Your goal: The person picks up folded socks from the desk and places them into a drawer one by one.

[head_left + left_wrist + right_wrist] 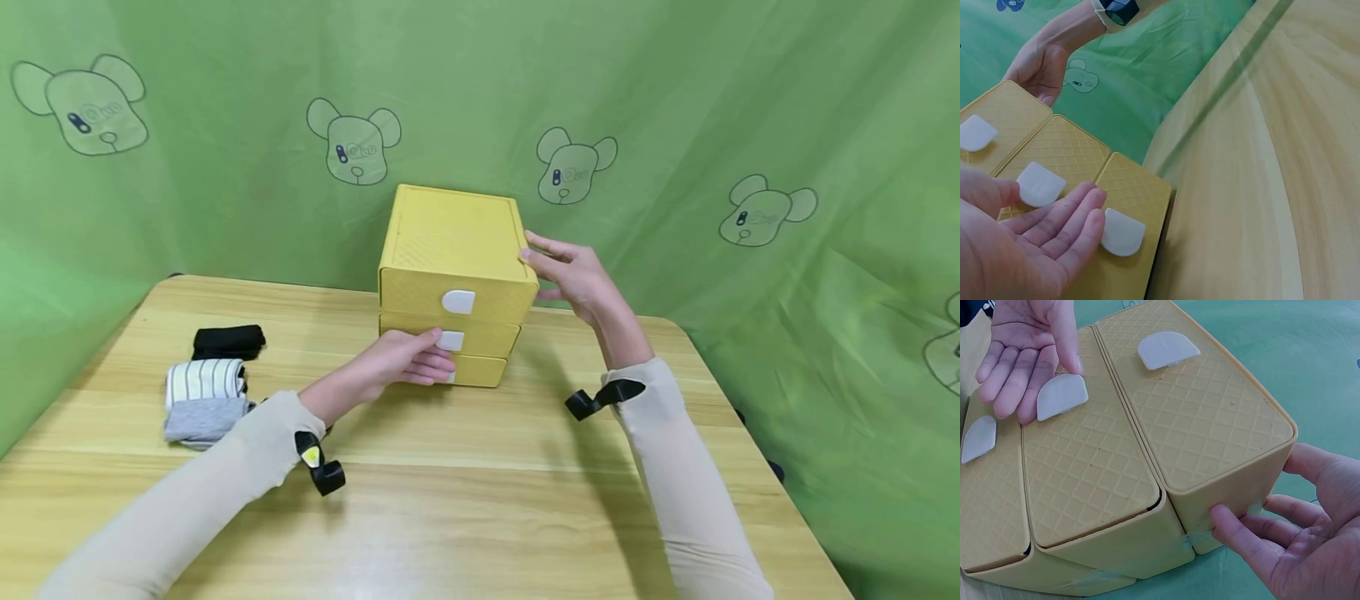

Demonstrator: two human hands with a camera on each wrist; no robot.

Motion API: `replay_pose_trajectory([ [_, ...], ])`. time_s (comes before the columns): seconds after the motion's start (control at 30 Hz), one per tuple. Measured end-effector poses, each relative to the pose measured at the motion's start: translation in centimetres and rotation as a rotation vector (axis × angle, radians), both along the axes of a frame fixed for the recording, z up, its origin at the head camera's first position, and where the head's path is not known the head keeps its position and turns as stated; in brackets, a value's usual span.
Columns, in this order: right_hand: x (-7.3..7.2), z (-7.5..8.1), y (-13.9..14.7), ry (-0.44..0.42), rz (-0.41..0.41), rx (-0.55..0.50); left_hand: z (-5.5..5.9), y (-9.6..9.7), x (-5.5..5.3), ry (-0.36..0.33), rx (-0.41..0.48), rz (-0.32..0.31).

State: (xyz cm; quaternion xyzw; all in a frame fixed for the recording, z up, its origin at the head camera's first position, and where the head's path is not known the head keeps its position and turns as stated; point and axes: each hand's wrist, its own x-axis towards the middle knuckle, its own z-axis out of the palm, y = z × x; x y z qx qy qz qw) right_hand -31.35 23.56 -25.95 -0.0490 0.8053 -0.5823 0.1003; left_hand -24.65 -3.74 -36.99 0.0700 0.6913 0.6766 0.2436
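Observation:
A yellow cabinet [461, 233] with three stacked drawers stands on the table, each drawer front bearing a white tab handle. My left hand [408, 358] is at the middle drawer, its thumb touching that drawer's white handle [1041, 184]. Its other fingers extend nearly straight below the handle, palm up, in front of the lowest drawer's handle [1123, 232]. On the cabinet's right side, my right hand [573, 275] rests its spread fingers and thumb near the top edge. Waffle-patterned fronts show in the right wrist view, with the top drawer's handle [1168, 350] uncovered.
Folded cloth items lie at the table's left: a black one [228, 342], a white striped one [206, 380] and a grey one [206, 421], partly behind the left sleeve. A green curtain [465, 92] with bear-head prints hangs behind the wooden table [465, 508].

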Motion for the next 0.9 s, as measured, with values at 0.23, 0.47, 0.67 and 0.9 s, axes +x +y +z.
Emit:
replay_pose_trajectory([
  [0.23,0.05,0.21,-0.02,-0.008,-0.009,-0.010,-0.30,0.37,-0.09,0.013,0.008,0.032],
  [0.47,0.08,0.15,-0.06,-0.018,-0.011,-0.010,-0.38,0.48,0.22,0.037,-0.007,0.046],
  [0.67,0.06,0.04,0.05,-0.015,-0.015,-0.008,-0.62,0.60,0.27,0.066,-0.015,0.054],
  [0.9,-0.01,0.08,-0.11,-0.011,-0.015,-0.010,-0.74,0.29,0.25,0.066,-0.014,0.050],
])
